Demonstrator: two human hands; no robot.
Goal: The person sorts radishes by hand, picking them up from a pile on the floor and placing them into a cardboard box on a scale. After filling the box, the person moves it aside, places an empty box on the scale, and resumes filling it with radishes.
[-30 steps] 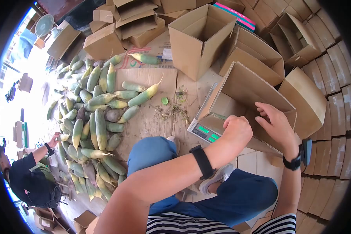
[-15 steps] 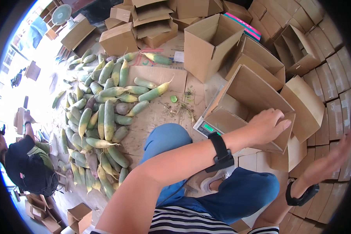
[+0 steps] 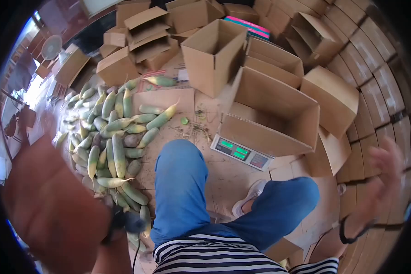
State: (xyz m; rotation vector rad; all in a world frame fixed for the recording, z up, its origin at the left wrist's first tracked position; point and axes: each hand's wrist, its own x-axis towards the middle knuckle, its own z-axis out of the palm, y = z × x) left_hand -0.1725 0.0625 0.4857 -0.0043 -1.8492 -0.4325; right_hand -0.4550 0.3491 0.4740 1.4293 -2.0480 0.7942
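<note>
My left hand [image 3: 55, 196] is raised close to the camera at the left, dark and blurred, in front of the pile of long green radishes [image 3: 118, 155]. Its fingers smear into the background. On the far right my right hand [image 3: 386, 169] is lifted with fingers stretched out and nothing in them, near the stacked cartons [image 3: 374, 50]. An open cardboard box [image 3: 267, 134] rests tilted on a digital scale [image 3: 218, 145] with lit green digits. Neither hand touches the box.
More open boxes [image 3: 210, 59] stand behind the scale, with a pink and teal box [image 3: 249, 27] among them. Flat cardboard [image 3: 169, 100] covers part of the floor, with plant scraps [image 3: 198, 130] on it. A fan [image 3: 51, 47] stands at the back left.
My left hand has left the box on the scale and swung across to the left, near the camera. The right hand stays raised at the right. The view has shifted, uncovering the scale's display.
</note>
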